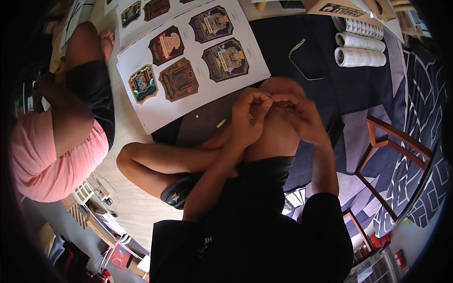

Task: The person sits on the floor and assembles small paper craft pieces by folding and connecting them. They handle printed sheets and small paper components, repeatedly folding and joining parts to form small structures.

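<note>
Above my crossed legs both hands meet, fingertips pinched together. My left hand has its thumb and fingers closed; my right hand is curled, its fingertips touching those of the left. Whatever lies between them, if anything, is too small to make out. Just beyond, to the left, lie large white printed sheets bearing several dark ornate label designs. On the dark cloth past my knee rests a thin chain or cord loop. A small pale strip lies beside my left wrist.
Rolled white printed sheets lie at the far right beside a cardboard box. A wooden frame stands at right near patterned bedding. Another person in a pink shirt sits at left. Cables lie behind them.
</note>
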A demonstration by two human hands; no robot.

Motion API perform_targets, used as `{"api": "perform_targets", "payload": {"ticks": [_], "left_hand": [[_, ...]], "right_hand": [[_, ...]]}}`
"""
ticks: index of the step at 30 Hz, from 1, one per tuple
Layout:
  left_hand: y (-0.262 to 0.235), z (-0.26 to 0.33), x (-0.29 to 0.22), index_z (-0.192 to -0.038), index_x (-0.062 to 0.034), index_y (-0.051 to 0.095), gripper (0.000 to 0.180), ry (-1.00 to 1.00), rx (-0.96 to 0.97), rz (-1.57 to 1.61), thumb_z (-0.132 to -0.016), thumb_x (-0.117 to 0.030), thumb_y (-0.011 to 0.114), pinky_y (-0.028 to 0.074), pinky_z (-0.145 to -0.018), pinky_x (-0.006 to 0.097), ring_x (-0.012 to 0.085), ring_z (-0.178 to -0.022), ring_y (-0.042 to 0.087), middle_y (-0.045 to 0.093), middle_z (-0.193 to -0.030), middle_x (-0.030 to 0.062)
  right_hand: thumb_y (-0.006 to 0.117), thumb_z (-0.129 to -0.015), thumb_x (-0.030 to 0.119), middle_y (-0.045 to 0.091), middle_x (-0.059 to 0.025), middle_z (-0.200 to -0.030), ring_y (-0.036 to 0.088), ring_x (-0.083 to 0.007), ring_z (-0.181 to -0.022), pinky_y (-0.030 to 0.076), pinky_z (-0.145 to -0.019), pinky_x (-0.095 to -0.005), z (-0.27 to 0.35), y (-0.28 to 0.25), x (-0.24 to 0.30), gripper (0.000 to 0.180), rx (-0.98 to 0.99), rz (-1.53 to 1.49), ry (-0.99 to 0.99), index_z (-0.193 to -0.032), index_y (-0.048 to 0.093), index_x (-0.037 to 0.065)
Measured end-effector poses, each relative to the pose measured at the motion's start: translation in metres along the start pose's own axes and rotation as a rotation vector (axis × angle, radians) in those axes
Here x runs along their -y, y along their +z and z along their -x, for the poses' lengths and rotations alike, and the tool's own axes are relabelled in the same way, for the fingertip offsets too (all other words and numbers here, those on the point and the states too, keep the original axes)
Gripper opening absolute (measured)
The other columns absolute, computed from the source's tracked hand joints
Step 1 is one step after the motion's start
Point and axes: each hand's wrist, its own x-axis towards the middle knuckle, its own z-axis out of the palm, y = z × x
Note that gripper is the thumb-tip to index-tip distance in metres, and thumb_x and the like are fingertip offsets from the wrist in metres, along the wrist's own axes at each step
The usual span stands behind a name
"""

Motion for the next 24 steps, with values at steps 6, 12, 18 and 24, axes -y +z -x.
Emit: {"api": "perform_targets", "payload": {"ticks": [6,12,18,24], "left_hand": [[0.009,-0.005,0.002,-0.105,-0.0023,0.061,0.008,-0.307,-0.033,0.442,-0.101,-0.008,0.057,0.047,-0.077,0.025,0.0073,-0.084,0.055,0.063,-0.101,0.0032],[0.011,-0.008,0.004,-0.107,-0.0035,0.061,0.012,-0.392,-0.003,0.491,-0.103,-0.013,0.055,0.046,-0.077,0.024,0.0073,-0.084,0.055,0.063,-0.099,0.0020],[0.009,-0.011,0.007,-0.109,-0.0027,0.061,0.015,-0.407,-0.030,0.571,-0.103,-0.015,0.056,0.047,-0.075,0.025,0.0069,-0.083,0.056,0.063,-0.098,0.0018],[-0.018,-0.038,0.024,-0.108,-0.0033,0.063,0.016,0.009,-0.127,-0.324,-0.095,-0.013,0.064,0.047,-0.077,0.033,0.0201,-0.086,0.060,0.062,-0.100,0.0086]], "right_hand": [[0.060,-0.094,-0.004,0.063,-0.0036,-0.106,0.060,-0.0075,-0.097,0.047,-0.084,-0.0224,-0.007,-0.005,-0.008,0.018,-0.149,-0.146,-0.018,-0.112,0.064,-0.002],[0.063,-0.096,0.003,0.068,-0.0060,-0.096,0.063,-0.0088,-0.085,0.050,-0.076,-0.0234,-0.016,-0.001,-0.015,0.010,-0.195,-0.065,-0.057,-0.104,0.066,-0.002],[0.061,-0.096,0.003,0.065,-0.0071,-0.097,0.062,-0.0107,-0.087,0.050,-0.076,-0.0265,-0.025,-0.002,-0.018,0.004,-0.186,-0.005,-0.139,-0.094,0.063,0.000],[0.064,-0.091,0.009,0.060,-0.0073,-0.094,0.060,-0.0154,-0.087,0.047,-0.078,-0.0298,-0.081,-0.054,-0.035,0.006,0.004,0.407,-0.093,-0.094,0.064,0.003]]}}
